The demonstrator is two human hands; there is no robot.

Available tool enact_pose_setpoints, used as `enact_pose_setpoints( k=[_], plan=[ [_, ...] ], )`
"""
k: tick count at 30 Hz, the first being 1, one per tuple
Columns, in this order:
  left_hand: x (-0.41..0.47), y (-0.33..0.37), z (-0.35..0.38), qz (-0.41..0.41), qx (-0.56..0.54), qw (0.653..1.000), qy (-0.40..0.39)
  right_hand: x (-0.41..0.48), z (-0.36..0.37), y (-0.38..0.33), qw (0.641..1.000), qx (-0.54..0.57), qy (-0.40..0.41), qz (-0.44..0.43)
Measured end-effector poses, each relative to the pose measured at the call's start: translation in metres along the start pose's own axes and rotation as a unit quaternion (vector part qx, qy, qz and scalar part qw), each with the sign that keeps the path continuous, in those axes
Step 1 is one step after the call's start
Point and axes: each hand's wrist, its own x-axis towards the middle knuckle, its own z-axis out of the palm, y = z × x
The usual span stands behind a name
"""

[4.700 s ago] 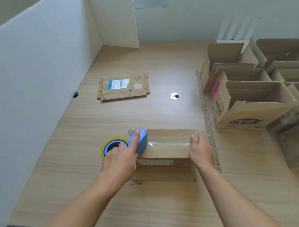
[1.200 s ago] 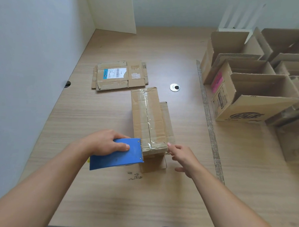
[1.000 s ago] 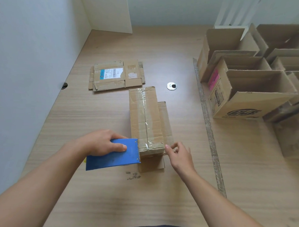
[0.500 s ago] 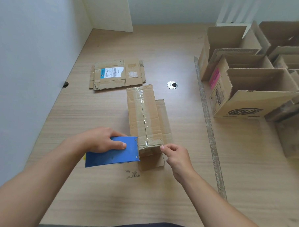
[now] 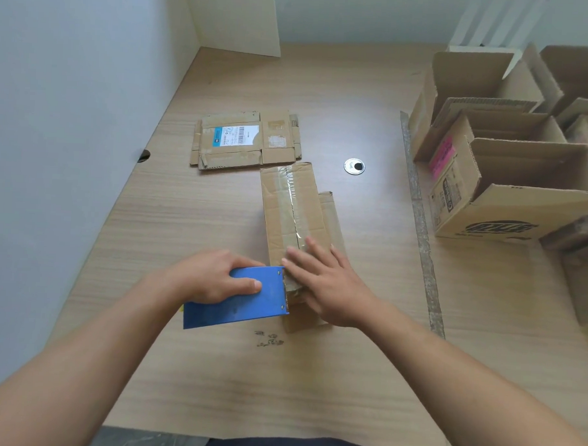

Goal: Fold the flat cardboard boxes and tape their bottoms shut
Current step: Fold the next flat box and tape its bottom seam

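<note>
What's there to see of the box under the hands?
The box is brown cardboard, folded up, lying lengthwise on the table. Clear tape runs along its top seam; a flap sticks out on its right. The right hand presses flat on its near end, where the blue tape dispenser in the left hand touches it.

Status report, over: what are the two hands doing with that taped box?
Left hand grips blue tape dispenser at near end of brown cardboard box. Right hand flat, pressing clear tape down. Flattened labelled cardboard beyond, not in the way.
</note>
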Motion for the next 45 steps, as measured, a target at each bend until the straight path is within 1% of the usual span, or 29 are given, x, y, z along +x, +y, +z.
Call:
enact_pose_setpoints(
  k=[1,3,5,8,12,15,20,28,30,32,36,41,43,45],
  plan=[
    [0.000,-0.001,0.001,0.003,-0.005,1.000,0.005,0.003,0.001,0.002,1.000,-0.006,-0.025,-0.001],
    [-0.001,-0.003,0.003,0.012,-0.014,1.000,0.013,0.004,0.004,0.003,0.999,-0.008,-0.030,0.013],
    [-0.004,-0.006,0.005,0.021,-0.022,0.999,0.018,0.002,0.006,0.000,1.000,-0.005,0.013,0.020],
    [-0.009,-0.012,0.009,0.026,-0.028,0.999,0.026,-0.001,0.006,-0.003,0.996,-0.020,0.084,0.009],
    [-0.025,-0.036,0.004,0.007,0.023,0.999,0.043,-0.002,0.006,0.001,0.993,-0.023,0.116,0.008],
    [-0.041,-0.055,0.000,-0.024,0.065,0.995,0.075,0.001,0.007,-0.001,0.994,-0.032,0.104,0.013],
    [-0.027,-0.044,0.020,-0.076,0.137,0.974,0.164,0.004,0.005,-0.003,0.996,-0.018,0.084,0.015],
    [0.003,-0.017,0.043,-0.055,0.177,0.955,0.230,0.006,0.006,-0.007,0.998,0.025,0.017,0.055],
    [0.001,-0.014,0.050,-0.056,0.192,0.946,0.256,0.007,0.005,-0.012,0.997,0.039,0.021,0.068],
    [0.000,-0.009,0.063,-0.068,0.210,0.935,0.276,0.008,0.005,-0.017,0.995,0.057,0.042,0.074],
    [0.003,0.002,0.078,-0.107,0.188,0.933,0.289,0.007,0.004,-0.025,0.990,0.071,0.073,0.101],
    [0.002,-0.004,0.081,-0.129,0.142,0.942,0.276,0.023,0.000,-0.044,0.982,-0.015,0.082,0.172],
    [-0.002,-0.012,0.076,-0.142,0.102,0.947,0.268,0.026,0.000,-0.049,0.981,-0.027,0.061,0.184],
    [-0.007,-0.020,0.071,-0.152,0.085,0.946,0.272,0.024,0.003,-0.048,0.979,-0.022,0.035,0.201]
  ],
)
